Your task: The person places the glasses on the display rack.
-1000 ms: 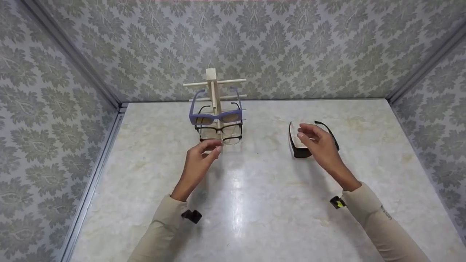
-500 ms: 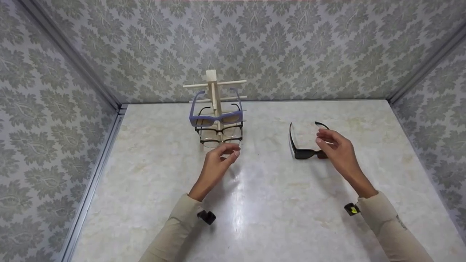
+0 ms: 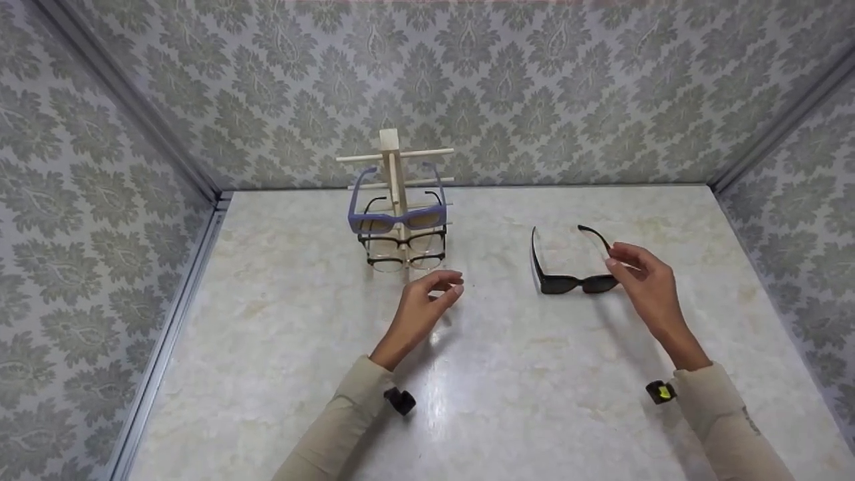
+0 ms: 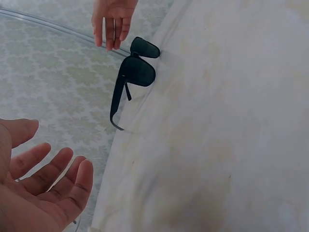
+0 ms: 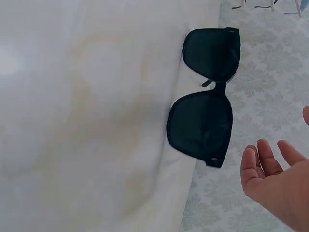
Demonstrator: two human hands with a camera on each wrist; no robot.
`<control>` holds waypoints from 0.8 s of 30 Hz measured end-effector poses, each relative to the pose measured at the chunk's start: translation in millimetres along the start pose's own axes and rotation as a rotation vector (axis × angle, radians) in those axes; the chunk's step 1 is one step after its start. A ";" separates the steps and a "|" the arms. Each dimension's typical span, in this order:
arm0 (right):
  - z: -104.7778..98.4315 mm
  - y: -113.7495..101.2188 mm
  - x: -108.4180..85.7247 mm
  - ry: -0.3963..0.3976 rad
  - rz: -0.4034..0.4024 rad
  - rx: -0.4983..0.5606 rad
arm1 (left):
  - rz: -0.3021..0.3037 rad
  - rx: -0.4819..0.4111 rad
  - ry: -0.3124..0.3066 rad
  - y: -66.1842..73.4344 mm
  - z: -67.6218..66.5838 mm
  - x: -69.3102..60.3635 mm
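Black sunglasses (image 3: 562, 284) rest on the table with both arms unfolded toward the back. The right hand (image 3: 648, 284) is beside their right end, its fingers loosely bent; in the right wrist view a gap separates that hand (image 5: 280, 183) from the sunglasses (image 5: 200, 125). In front of a wooden stand (image 3: 389, 141), the left hand (image 3: 427, 310) hovers with relaxed fingers and nothing in them. Purple sunglasses (image 3: 397, 220) hang on the stand above two pairs of dark-rimmed clear glasses (image 3: 404, 242). The left wrist view shows the left hand (image 4: 48, 188) empty, away from the black sunglasses (image 4: 140, 71).
The pale marbled table (image 3: 507, 387) is bordered by patterned walls (image 3: 467, 87) at the back and sides. Wooden rods (image 3: 427, 152) stick out sideways from the stand, the top one holding nothing. A metal rail (image 3: 170, 334) runs along the left edge.
Both hands have moved to the right and slightly nearer the front edge. The left hand has left the lowest glasses uncovered, and more of the black sunglasses shows; they have stayed in place.
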State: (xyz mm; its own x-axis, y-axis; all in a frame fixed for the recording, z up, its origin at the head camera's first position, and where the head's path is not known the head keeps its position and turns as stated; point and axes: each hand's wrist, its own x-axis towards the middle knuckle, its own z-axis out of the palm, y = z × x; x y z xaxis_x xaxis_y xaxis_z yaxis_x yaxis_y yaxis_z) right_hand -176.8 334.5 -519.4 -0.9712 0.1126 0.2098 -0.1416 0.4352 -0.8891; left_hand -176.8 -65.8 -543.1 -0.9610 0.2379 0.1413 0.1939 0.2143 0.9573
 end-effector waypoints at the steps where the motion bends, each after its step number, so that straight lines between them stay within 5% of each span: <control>1: -1.8 2.4 -0.1 0.007 0.010 0.000 | -0.004 -0.006 -0.001 -1.7 2.0 0.6; 14: -21.0 33.7 -5.7 -0.025 0.121 -0.042 | -0.048 -0.035 -0.015 -16.4 27.7 14.8; 24: -19.3 51.3 -3.5 -0.071 0.195 0.022 | -0.084 -0.108 -0.050 -23.9 46.2 26.7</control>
State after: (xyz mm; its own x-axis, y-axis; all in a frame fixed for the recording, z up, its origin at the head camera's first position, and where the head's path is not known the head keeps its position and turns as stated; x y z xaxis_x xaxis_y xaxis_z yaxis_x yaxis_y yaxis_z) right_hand -177.0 373.7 -557.9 -0.9916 0.1294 0.0042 0.0471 0.3912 -0.9191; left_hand -198.0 -20.8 -573.8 -0.9612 0.2712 0.0496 0.0883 0.1324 0.9873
